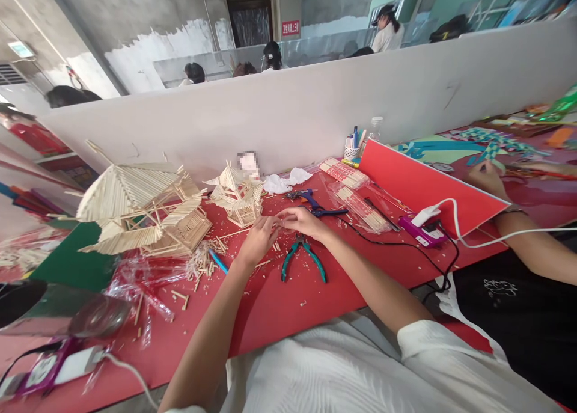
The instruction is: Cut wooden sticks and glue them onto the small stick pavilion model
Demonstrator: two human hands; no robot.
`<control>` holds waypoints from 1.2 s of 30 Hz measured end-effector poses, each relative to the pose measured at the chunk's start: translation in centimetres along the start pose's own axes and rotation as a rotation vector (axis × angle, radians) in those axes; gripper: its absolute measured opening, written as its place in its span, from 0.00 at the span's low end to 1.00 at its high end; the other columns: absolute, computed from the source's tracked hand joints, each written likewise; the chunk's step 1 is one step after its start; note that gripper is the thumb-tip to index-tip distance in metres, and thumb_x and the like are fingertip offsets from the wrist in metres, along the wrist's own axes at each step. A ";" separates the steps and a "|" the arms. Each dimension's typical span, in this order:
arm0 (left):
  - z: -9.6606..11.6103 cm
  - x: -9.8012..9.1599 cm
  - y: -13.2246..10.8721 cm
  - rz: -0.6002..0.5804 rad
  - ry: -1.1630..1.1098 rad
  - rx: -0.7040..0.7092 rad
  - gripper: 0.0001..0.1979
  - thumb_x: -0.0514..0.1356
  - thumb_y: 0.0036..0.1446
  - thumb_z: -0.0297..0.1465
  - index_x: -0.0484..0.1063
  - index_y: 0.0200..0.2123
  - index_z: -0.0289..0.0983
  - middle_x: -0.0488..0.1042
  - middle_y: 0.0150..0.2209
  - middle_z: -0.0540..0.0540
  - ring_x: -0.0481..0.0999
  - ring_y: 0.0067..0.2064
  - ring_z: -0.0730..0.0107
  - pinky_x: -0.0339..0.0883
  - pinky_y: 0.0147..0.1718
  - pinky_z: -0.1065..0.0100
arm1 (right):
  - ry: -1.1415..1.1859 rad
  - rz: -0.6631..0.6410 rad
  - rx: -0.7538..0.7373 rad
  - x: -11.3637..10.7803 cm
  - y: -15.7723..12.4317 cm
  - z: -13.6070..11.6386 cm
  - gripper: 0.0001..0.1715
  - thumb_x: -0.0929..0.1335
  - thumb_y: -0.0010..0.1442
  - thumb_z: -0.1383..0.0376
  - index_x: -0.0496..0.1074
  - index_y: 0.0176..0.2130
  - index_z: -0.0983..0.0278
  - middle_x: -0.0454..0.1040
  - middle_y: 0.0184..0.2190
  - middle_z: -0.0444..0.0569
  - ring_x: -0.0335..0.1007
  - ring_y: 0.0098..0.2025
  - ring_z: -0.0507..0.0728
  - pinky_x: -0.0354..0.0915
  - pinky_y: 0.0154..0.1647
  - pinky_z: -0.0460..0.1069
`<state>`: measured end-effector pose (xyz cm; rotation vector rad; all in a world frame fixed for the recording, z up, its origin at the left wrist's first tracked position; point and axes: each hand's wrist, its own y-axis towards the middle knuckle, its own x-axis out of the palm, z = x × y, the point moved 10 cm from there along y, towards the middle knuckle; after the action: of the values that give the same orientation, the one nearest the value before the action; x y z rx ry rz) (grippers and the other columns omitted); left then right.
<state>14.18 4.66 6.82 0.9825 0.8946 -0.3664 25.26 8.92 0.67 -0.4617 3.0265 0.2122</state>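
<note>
Over the red table, my left hand (260, 237) and my right hand (303, 222) meet with fingertips pinched together. Whatever lies between them is too small to make out. Green-handled pliers (288, 260) rest with handles spread just below my right hand. Behind it is a blue glue gun (310, 199) with a black cord. A small pavilion model of wooden sticks (237, 198) stands right behind my left hand. Farther left is a larger stick pavilion (148, 205) with a broad ribbed roof. A blue pen (219, 261) lies left of my left forearm.
Packs of wooden sticks (360, 205) lie at the right, near a red board (428, 187) and a purple power strip (421, 231). Cut stick pieces (202, 260) and plastic wrap (148, 278) litter the left. A co-worker's hand (487, 178) works beyond the board. A partition (288, 109) runs behind.
</note>
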 end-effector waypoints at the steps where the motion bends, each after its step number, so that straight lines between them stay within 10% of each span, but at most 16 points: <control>1: 0.1 -0.1 0.0 -0.001 -0.001 0.008 0.08 0.55 0.69 0.32 0.69 0.48 0.38 0.78 0.44 0.41 0.76 0.47 0.59 0.70 0.47 0.59 | 0.053 0.000 0.020 0.1 0.0 0.2 0.19 0.74 0.57 0.60 0.76 0.48 0.64 0.82 0.34 0.49 0.79 0.36 0.56 0.73 0.39 0.50; 36: -1.3 -2.0 -1.4 0.182 -0.117 -0.002 0.12 0.59 0.67 0.34 0.69 0.52 0.40 0.79 0.46 0.43 0.79 0.47 0.65 0.73 0.48 0.62 | 0.162 0.104 -0.043 0.5 -0.6 -1.8 0.20 0.78 0.49 0.59 0.76 0.41 0.64 0.80 0.32 0.45 0.76 0.33 0.53 0.67 0.38 0.47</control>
<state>11.47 4.80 7.27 1.0215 0.6937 -0.2648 24.85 7.96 2.32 -0.3404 3.2141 0.2579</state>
